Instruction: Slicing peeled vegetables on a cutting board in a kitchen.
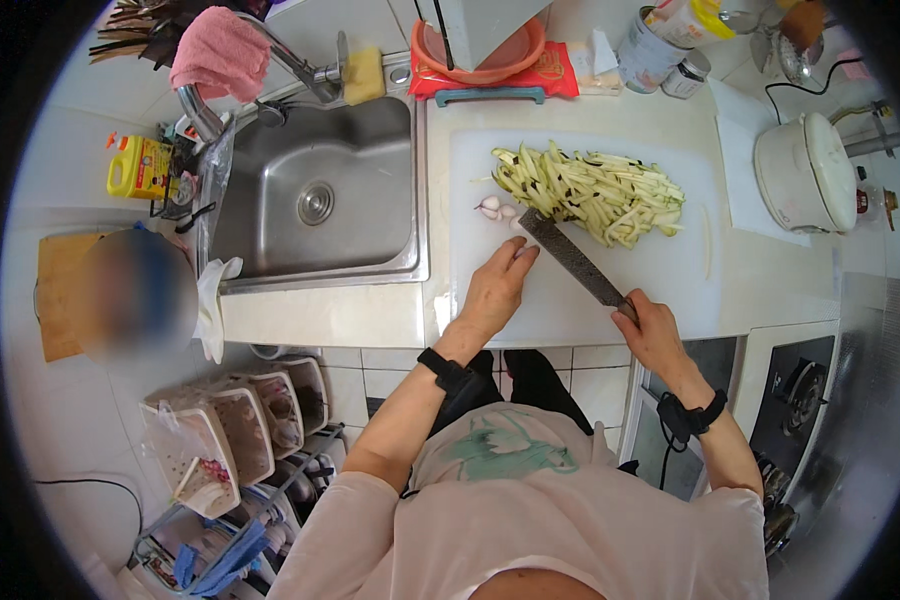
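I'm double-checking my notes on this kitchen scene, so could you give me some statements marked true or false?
1. The right hand holds a dark-bladed kitchen knife. True.
2. The pale green vegetable strips lie in the steel sink. False: they lie on the white cutting board.
3. The left hand also grips the knife's handle. False: its fingertips are near the blade's far end.
4. A pink cloth hangs over the curved metal tap. True.
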`<state>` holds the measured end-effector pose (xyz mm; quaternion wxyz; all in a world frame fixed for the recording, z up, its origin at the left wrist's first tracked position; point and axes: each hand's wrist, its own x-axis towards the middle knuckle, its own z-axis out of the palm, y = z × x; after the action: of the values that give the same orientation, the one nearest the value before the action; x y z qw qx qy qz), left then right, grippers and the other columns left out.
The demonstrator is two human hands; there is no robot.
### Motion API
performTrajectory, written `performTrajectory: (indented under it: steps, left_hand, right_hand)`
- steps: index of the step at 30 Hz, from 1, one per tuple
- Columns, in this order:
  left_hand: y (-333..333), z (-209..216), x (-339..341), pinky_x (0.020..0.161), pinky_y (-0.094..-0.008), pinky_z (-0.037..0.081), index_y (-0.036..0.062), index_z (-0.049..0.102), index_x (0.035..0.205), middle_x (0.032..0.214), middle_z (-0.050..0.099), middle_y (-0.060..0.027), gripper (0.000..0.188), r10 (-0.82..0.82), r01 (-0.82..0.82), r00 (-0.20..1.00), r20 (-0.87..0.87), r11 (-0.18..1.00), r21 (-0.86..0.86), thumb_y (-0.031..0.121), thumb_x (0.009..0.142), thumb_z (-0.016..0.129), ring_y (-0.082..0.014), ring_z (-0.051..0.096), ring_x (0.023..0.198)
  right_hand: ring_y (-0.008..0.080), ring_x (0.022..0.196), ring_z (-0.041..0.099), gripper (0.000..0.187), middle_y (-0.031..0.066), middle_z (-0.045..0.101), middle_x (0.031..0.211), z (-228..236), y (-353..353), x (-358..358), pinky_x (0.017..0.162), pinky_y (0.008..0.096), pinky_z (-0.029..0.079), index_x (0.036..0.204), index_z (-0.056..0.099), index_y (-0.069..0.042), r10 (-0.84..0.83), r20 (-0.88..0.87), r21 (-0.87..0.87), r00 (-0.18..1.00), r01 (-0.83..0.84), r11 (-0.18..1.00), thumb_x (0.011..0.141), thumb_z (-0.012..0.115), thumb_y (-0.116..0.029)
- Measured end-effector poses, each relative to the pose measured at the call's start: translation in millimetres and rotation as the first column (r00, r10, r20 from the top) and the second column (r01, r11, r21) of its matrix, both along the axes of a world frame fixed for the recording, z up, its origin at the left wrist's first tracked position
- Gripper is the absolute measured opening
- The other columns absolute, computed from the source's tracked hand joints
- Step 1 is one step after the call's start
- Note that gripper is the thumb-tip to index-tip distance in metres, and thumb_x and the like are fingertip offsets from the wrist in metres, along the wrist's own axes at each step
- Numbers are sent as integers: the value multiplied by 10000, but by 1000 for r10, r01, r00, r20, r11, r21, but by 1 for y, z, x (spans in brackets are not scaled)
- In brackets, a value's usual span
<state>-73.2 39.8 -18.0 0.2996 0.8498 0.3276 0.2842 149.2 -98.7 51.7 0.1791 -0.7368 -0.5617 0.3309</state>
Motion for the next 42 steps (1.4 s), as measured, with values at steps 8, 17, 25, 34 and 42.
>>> performTrajectory:
  steps: [8, 17, 25, 34, 42]
  left_hand:
    - [20, -1, -16, 826, -398, 486, -5, 497, 1201, 1125, 526, -211, 479, 176, -155, 979, 107, 971, -182, -111, 736, 535, -380, 571, 966]
    - [106, 15, -14, 784, -374, 492, 11, 640, 1065, 1027, 590, -158, 331, 20, -34, 994, -104, 991, -133, -87, 752, 598, -343, 610, 888]
    - [130, 8, -1, 745, -364, 495, 25, 655, 927, 883, 633, -144, 178, -151, 99, 931, -331, 980, -171, 25, 751, 677, -315, 623, 841]
    - [126, 6, -21, 405, -283, 433, -13, 612, 775, 603, 583, -63, 122, 85, -243, 962, -260, 705, -667, 80, 835, 663, -120, 540, 459]
    - [91, 13, -27, 364, -255, 387, -17, 605, 873, 603, 576, -52, 59, 232, -217, 968, -100, 559, -800, 40, 873, 592, -109, 505, 431]
  right_hand:
    - [425, 670, 596, 215, 205, 602, 689, -6, -24, 2, 594, 474, 456, 901, 493, 4, -81, -29, 7, 996, 82, 997, 883, 622, -167]
    - [427, 712, 609, 231, 195, 626, 725, -9, -52, -13, 614, 490, 463, 929, 502, -22, -42, -86, -1, 995, 42, 999, 869, 637, -200]
    - [428, 715, 606, 230, 190, 625, 722, -21, -59, -20, 620, 509, 456, 910, 505, -28, 5, -32, 39, 999, -4, 999, 862, 642, -207]
    - [441, 707, 601, 248, 202, 615, 714, -26, -53, -24, 618, 519, 451, 902, 491, -19, -84, -101, 3, 991, 85, 996, 866, 641, -213]
    - [435, 710, 603, 243, 196, 623, 727, -15, -33, -45, 624, 519, 453, 898, 486, -21, -83, -43, -22, 996, 82, 996, 870, 630, -216]
